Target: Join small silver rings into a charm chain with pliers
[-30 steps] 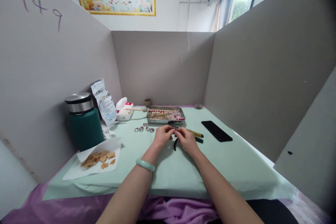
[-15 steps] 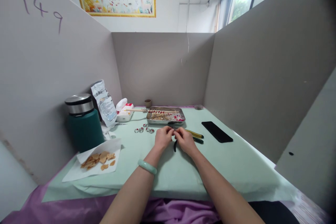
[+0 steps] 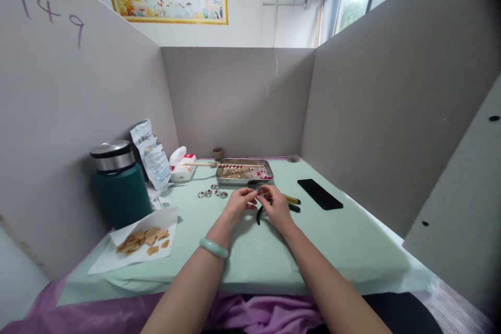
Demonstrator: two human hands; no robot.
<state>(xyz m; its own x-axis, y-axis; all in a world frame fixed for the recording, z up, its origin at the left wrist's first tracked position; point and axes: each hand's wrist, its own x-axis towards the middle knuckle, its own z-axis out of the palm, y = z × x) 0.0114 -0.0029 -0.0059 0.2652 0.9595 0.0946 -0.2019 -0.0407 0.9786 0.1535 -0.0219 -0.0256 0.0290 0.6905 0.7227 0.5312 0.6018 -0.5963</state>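
Observation:
My left hand (image 3: 239,204) and my right hand (image 3: 276,206) meet fingertip to fingertip over the green tabletop. Between them is a small silvery piece (image 3: 259,192), too small to make out fully; fingers of both hands pinch it. Pliers with yellow handles (image 3: 291,200) and a dark-handled tool (image 3: 294,209) lie partly behind my right hand. A black curved handle (image 3: 259,215) shows below the fingers. Just behind my hands is a metal tray (image 3: 219,179) of beads, with a thin wooden stick (image 3: 201,164) strung with red beads across it. Several small red-and-silver rings (image 3: 208,193) lie left of my left hand.
A phone (image 3: 320,194) lies to the right. On the left are a green flask (image 3: 122,193), a leaning pouch (image 3: 152,154), tissues (image 3: 183,169) and snack pieces (image 3: 135,240) on paper. A small cup (image 3: 217,154) stands at the back. Grey partitions (image 3: 238,102) enclose the table.
My left hand's fingers have opened out somewhat and its wrist has turned. My right hand's fingers have lifted slightly around the small piece. The whole view has shifted a little.

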